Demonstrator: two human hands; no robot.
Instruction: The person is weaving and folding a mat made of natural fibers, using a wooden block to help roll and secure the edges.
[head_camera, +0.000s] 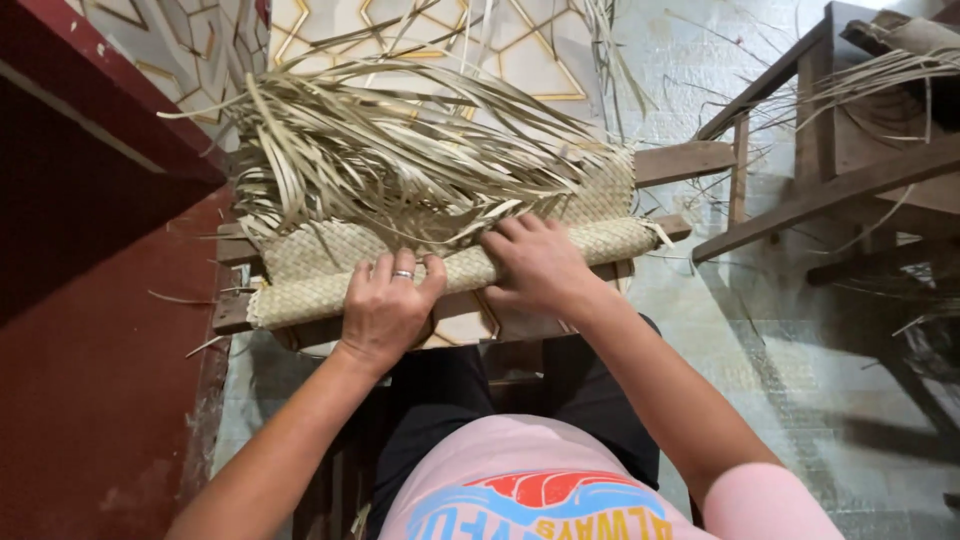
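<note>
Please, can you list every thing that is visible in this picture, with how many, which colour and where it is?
rolled woven straw mat: one, pale tan, lying across the wooden frame, under both hands
loose uncut straw strips: many, pale tan, fanning out from the mat's far edge
low wooden frame: one, brown, under the mat
wooden bench with more straw strips: one, brown, at right
dark red wall: one, at left
patterned tiled floor: white with gold lines, beyond the mat
silver ring: one, on the left hand
left hand: one, fingers curled over the roll
right hand: one, pressing flat on the roll
</note>
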